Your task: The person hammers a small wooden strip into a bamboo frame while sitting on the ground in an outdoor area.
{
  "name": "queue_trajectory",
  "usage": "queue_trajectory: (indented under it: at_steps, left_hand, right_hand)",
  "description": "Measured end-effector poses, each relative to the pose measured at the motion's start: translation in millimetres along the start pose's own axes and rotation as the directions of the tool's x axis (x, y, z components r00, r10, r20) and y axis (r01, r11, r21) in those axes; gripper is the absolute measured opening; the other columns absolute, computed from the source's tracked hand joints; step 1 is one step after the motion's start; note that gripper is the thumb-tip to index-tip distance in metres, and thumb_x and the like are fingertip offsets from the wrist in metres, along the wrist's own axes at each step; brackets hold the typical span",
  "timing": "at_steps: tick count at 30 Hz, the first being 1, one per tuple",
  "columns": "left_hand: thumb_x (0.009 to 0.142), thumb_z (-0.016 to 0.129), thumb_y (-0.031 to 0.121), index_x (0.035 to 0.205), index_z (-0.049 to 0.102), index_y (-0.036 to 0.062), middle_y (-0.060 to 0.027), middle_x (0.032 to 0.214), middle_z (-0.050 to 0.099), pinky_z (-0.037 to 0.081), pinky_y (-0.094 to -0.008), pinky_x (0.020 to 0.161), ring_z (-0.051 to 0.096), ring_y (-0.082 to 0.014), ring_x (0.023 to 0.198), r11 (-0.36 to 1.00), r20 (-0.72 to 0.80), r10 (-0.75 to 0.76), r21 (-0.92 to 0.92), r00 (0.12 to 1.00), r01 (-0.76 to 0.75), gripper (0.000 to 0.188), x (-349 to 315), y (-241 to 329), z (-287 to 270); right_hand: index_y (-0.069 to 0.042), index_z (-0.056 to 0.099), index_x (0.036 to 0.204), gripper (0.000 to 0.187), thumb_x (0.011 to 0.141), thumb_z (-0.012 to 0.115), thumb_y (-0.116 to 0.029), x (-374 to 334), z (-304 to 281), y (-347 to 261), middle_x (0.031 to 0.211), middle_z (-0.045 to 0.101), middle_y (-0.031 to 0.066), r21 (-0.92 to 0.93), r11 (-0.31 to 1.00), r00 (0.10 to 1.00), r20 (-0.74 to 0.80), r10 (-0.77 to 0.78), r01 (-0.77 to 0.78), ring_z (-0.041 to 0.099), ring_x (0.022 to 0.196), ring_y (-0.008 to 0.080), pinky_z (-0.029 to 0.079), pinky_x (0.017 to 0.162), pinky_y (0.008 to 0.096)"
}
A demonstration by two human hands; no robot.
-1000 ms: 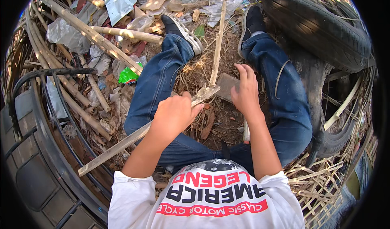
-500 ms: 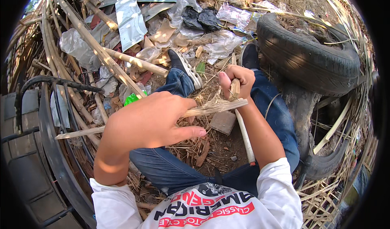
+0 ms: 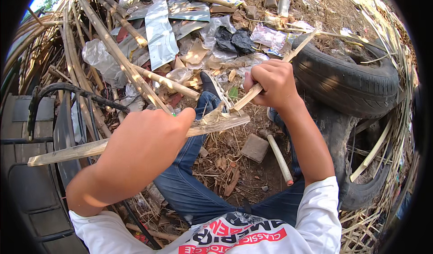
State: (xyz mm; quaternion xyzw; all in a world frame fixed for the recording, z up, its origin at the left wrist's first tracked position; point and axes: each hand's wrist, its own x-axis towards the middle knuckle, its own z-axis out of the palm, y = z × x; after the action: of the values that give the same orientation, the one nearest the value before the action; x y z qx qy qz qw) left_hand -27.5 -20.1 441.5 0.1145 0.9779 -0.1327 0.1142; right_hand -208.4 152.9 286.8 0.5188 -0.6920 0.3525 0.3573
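Observation:
My left hand (image 3: 140, 141) is closed round a pale, split wooden strip (image 3: 67, 151), perhaps bamboo, which sticks out on both sides of the fist. In my right hand (image 3: 277, 82) is a second length of split wood (image 3: 246, 98), slanting up and away to the right. The two lengths meet between my hands at a frayed, splintered spot (image 3: 218, 114), where they look still joined by fibres. Both hands are held above my bent legs in jeans (image 3: 194, 186).
A worn tyre (image 3: 343, 73) lies at the right beside woven strips (image 3: 361, 222). Below my hands are a square block (image 3: 255, 148) and a whitish stick (image 3: 279, 159) with an orange end. Bamboo poles (image 3: 122, 60) and plastic litter spread ahead; a black metal frame (image 3: 67, 89) stands left.
My hands have moved farther apart, the left one toward the left with its thumb now folded in. The right-hand length has swung to point up and right.

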Motion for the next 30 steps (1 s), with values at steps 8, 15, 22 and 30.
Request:
queue_trajectory:
  at_steps: [8, 15, 22, 30]
  left_hand:
    - [0.079, 0.06, 0.01, 0.086, 0.056, 0.0068, -0.0093, 0.057, 0.059, 0.048, -0.0372, 0.05, 0.064, -0.0273, 0.056, 0.96, 0.16, 0.276, -0.005, 0.948, -0.279, 0.008, -3.1, -8.2, 27.3]
    - [0.076, 0.06, 0.014, 0.081, 0.057, 0.0083, -0.0075, 0.054, 0.058, 0.048, -0.0377, 0.047, 0.064, -0.0259, 0.052, 0.869, 0.088, 0.495, -0.031, 0.865, -0.494, 0.008, 13.8, -9.2, 51.4]
    - [0.075, 0.06, 0.017, 0.076, 0.052, 0.0114, -0.0038, 0.049, 0.052, 0.045, -0.0362, 0.041, 0.06, -0.0221, 0.046, 0.775, -0.044, 0.631, 0.071, 0.774, -0.628, 0.01, 22.0, -20.9, 79.0]
    - [0.074, 0.06, 0.018, 0.078, 0.054, 0.0134, -0.0017, 0.053, 0.047, 0.042, -0.0367, 0.041, 0.057, -0.0217, 0.048, 0.735, -0.156, 0.667, -0.029, 0.729, -0.678, 0.008, 26.9, -25.2, 108.0]
  right_hand:
    - [-0.01, 0.052, 0.056, 0.017, 0.061, 0.064, -0.022, 17.0, -13.5, -25.6, 0.052, 0.052, 0.0004, 0.003, 0.873, 0.785, 0.437, -0.44, 0.488, 0.059, 0.053, 0.0192, 0.048, 0.053, 0.0322]
    - [-0.011, 0.051, 0.058, 0.024, 0.053, 0.067, -0.027, -6.8, -12.9, -33.4, 0.055, 0.055, 0.001, 0.288, 0.913, 0.551, 0.73, -0.405, 0.29, 0.061, 0.054, 0.0226, 0.049, 0.053, 0.0368]
    - [-0.009, 0.06, 0.055, 0.021, 0.046, 0.069, -0.026, 10.3, -28.2, -57.6, 0.054, 0.059, 0.0072, 0.28, 0.95, 0.337, 0.889, -0.31, 0.135, 0.062, 0.055, 0.0293, 0.048, 0.051, 0.0407]
    - [-0.008, 0.06, 0.055, 0.016, 0.048, 0.065, -0.021, -5.4, -30.1, -54.6, 0.052, 0.056, 0.011, 0.304, 0.951, 0.426, 0.868, -0.255, -0.051, 0.06, 0.055, 0.0333, 0.046, 0.051, 0.043]
